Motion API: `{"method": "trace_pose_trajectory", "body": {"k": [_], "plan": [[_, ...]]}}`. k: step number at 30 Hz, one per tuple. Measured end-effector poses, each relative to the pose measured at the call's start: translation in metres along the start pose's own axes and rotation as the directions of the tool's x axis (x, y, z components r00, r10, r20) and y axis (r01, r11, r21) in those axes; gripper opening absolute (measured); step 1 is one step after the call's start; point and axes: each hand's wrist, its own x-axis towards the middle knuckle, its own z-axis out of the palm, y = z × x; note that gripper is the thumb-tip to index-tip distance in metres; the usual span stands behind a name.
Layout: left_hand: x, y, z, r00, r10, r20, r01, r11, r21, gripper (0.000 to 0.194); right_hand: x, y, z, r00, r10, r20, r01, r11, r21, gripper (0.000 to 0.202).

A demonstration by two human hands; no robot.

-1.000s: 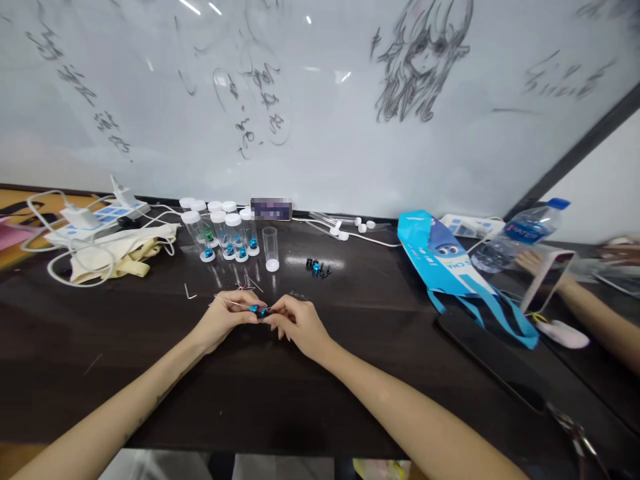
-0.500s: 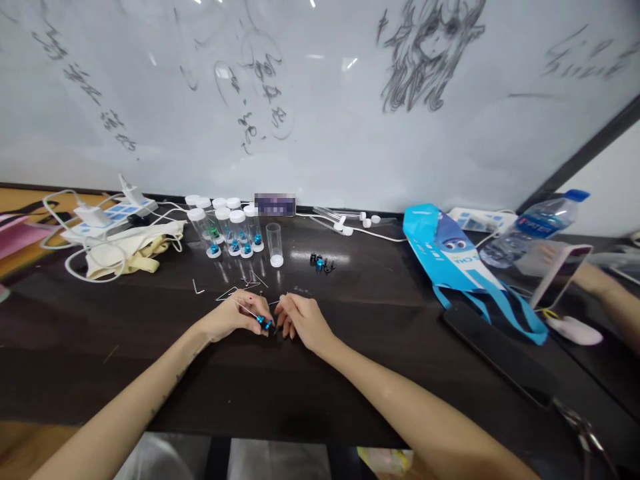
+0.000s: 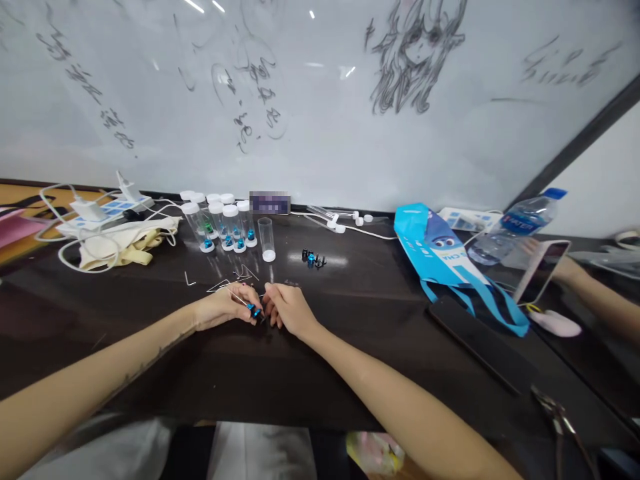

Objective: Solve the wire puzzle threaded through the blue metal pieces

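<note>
My left hand point(image 3: 231, 305) is closed around a small blue and black part point(image 3: 254, 311), with a thin metal rod sticking out of its grip. Close beside it on the right, my right hand point(image 3: 287, 308) has its fingers curled together; what they pinch is too small to make out. Thin bent metal keys point(image 3: 244, 273) lie just beyond my left hand. An uncapped clear tube point(image 3: 267, 241) stands behind my hands. To its right lies a small pile of black and blue pieces point(image 3: 312, 259).
Several white-capped tubes point(image 3: 230, 227) stand at the back left, near a cream cloth bag point(image 3: 125, 245). A blue bag point(image 3: 425, 247), a water bottle point(image 3: 520, 227), black case point(image 3: 475, 343) and pliers point(image 3: 553, 407) lie rightward. Another person's arm point(image 3: 600, 290) holds a phone point(image 3: 543, 270).
The whole view has shifted slightly, so most things appear a little further left. My hands keep nearly the same pose, close together around the blue and black part.
</note>
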Motion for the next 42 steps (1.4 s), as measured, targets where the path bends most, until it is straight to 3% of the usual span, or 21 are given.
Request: {"method": "trace_pose_trajectory", "body": {"k": [7, 17, 27, 32, 34, 42], "plan": [[0.001, 0.008, 0.009, 0.997, -0.072, -0.035, 0.074, 0.996, 0.049, 0.024, 0.001, -0.002, 0.0, 0.999, 0.018, -0.029, -0.017, 0.998, 0.066, 0.051], [-0.009, 0.001, 0.026, 0.973, 0.027, -0.228, 0.001, 0.993, 0.119, 0.018, -0.001, -0.014, -0.003, 0.989, 0.093, -0.114, -0.068, 0.976, 0.205, 0.051], [0.009, -0.008, 0.037, 0.931, 0.03, -0.364, 0.029, 0.987, 0.156, 0.016, 0.018, -0.014, -0.01, 0.959, 0.133, -0.251, -0.052, 0.951, 0.306, 0.054], [0.018, -0.022, 0.031, 0.927, 0.184, -0.327, -0.187, 0.982, 0.024, 0.013, 0.019, -0.011, -0.009, 0.947, 0.236, -0.218, -0.146, 0.92, 0.362, 0.052], [0.019, -0.025, 0.029, 0.924, 0.204, -0.324, -0.22, 0.975, -0.012, 0.014, 0.019, -0.01, -0.01, 0.945, 0.244, -0.216, -0.16, 0.926, 0.343, 0.052], [0.013, -0.006, 0.033, 0.883, 0.032, -0.468, -0.086, 0.992, -0.095, 0.015, 0.007, -0.014, -0.01, 0.978, 0.155, -0.143, -0.129, 0.976, 0.175, 0.043]]}}
